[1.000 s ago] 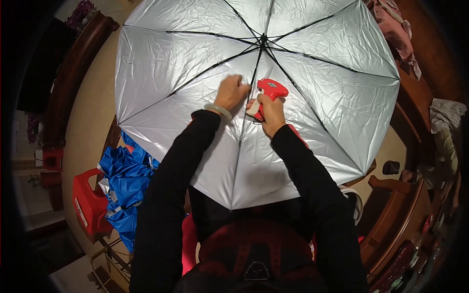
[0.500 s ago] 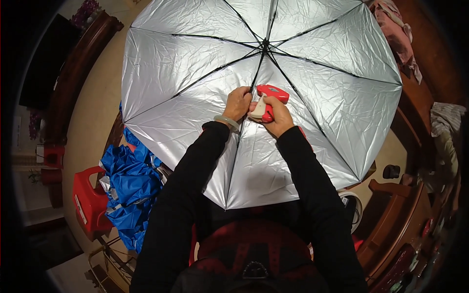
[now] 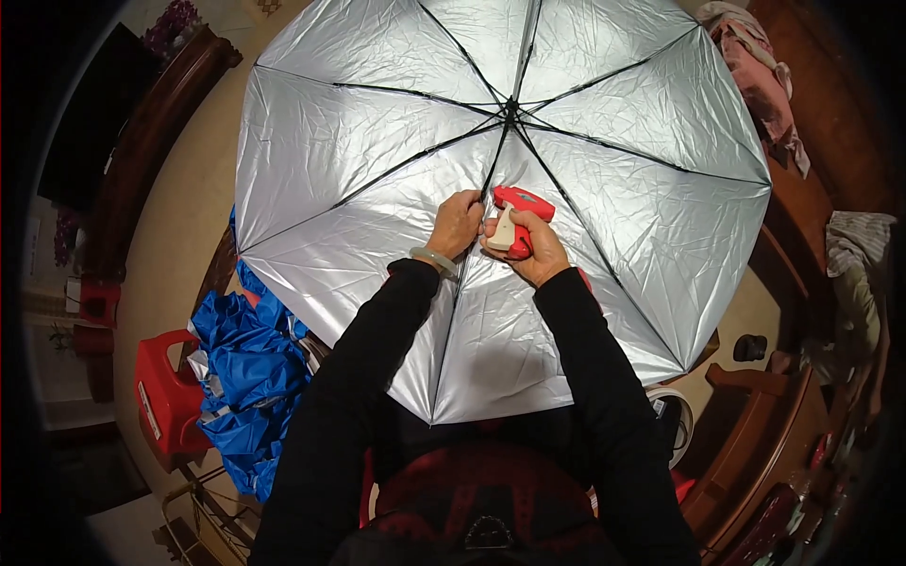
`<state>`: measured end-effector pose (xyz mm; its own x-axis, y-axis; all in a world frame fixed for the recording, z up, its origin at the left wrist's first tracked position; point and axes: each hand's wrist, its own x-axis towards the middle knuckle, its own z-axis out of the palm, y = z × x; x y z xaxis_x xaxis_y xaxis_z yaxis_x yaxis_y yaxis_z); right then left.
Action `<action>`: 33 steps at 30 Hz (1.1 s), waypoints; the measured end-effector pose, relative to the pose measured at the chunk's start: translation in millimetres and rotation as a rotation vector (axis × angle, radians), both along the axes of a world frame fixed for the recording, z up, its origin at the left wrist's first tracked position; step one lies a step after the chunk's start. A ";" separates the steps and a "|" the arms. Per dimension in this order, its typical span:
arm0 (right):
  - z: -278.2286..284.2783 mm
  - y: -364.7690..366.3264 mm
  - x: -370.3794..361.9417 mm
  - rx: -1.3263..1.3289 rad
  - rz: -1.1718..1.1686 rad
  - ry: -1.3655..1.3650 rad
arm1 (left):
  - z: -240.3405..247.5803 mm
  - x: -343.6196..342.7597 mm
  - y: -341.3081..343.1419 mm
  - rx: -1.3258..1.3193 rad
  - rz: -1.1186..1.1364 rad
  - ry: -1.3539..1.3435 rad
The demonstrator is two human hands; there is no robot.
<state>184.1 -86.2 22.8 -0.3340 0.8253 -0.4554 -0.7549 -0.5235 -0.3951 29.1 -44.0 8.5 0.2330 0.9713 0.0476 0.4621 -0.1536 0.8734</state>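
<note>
2 arms reach fwd & angle in: L forearm (image 3: 401, 325), R forearm (image 3: 595, 340). L hand (image 3: 457, 228) back-up, fingers curled in tight. R hand (image 3: 540, 250) just beside it, sl. lower, clenched, thumb uppermost, fingers wrapped round on L side.

Home here, living room by looks: dark screen (image 3: 87, 127), wooden cabinet (image 3: 162, 141), 2 flower bunches (image 3: 172, 26) left; clothes (image 3: 758, 90) draped right.

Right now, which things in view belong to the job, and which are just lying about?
Belong:
- silver umbrella
- black rib, at left hand
- red-and-white tool, in right hand

Apparently lying about:
- pink cloth
- striped cloth
- crumpled blue fabric; possibly related
</note>
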 end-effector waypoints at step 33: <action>-18.7 -7.1 -23.0 0.171 -0.058 -0.497 | -1.5 -89.1 32.4 0.547 0.113 0.562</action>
